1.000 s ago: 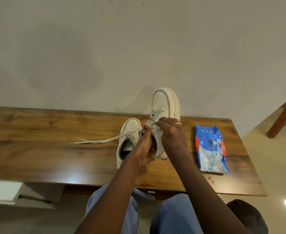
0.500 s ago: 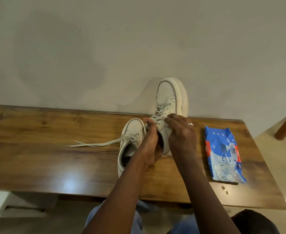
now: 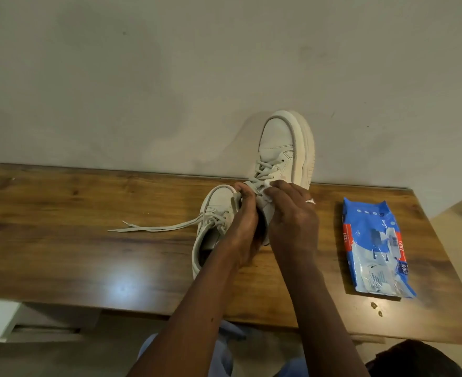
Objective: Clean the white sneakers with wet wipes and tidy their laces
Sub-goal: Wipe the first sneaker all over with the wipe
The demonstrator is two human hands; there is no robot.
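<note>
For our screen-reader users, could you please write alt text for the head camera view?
A person's left hand and right hand grip a white sneaker at its laces, held tilted toe-up above a wooden table. A second sneaker lies beside it with a loose lace trailing left; a blue wet-wipe pack lies to the right.

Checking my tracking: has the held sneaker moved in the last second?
Yes. The held sneaker has risen: its toe reaches farther above the back edge of the table and beyond the other sneaker.

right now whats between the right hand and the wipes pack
Nothing: in the head view, only bare wooden table separates the right hand from the wipes pack.
</note>
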